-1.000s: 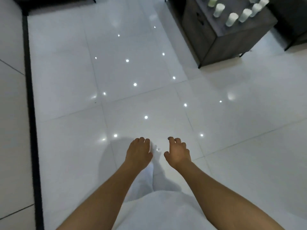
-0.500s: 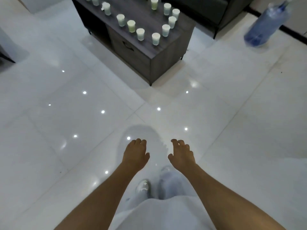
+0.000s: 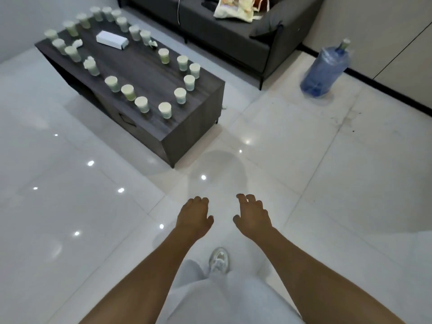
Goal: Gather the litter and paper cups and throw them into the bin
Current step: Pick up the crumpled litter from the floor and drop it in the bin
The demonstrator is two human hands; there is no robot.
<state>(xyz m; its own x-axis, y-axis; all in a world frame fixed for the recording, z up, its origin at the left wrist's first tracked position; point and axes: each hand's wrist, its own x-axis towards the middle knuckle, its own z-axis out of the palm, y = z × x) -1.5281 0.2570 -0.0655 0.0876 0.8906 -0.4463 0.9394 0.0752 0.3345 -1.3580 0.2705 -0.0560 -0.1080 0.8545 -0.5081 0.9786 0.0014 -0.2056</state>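
Paper cups (image 3: 164, 110) stand upright along the edges of the dark table (image 3: 191, 136), well ahead of you and to your left. I count about twenty-four, though the far ones blur together, so treat that as approximate. Among them lie three crumpled scraps of litter (image 3: 77, 43): one by the far left cups, one stuffed in a cup top at the left edge, one beside the far right row. A white box (image 3: 112, 40) lies flat near the far end.

Your left hand (image 3: 194, 217) and right hand (image 3: 253, 217) hang out in front over the floor, fingers loosely spread, holding nothing.

Expect the cups to be light and thin-walled, easy to crush or tip; some look tinted, so they may hold liquid. Take each round its upper wall with a gentle pinch. No bin shows from here.
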